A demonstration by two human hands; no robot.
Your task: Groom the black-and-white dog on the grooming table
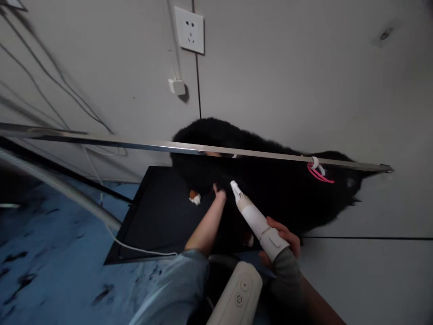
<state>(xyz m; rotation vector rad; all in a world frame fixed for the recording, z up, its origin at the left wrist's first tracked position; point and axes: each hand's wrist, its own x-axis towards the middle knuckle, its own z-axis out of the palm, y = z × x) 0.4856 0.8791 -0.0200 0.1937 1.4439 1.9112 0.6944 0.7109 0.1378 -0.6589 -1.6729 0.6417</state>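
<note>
A large black-furred dog (277,194) stands on a black table (158,203); one paw (195,197) shows brown and white. My left hand (219,194) reaches under the dog's body, its thumb up against the dark fur. Its fingers look closed, but the fur hides what they grip. My right hand (286,237) is wrapped round a white, narrow-tipped hose nozzle (255,220), with a grey sleeve-like piece at its rear end. The nozzle's tip points up and left toward the dog's underside, to the right of my left hand.
A metal bar (152,145) crosses in front of the dog, with a pink loop (320,174) hanging from it. A pale ribbed hose (67,189) runs at left above the blue floor (61,253). A light-coloured device (238,295) is close below me. The wall holds a socket (190,30).
</note>
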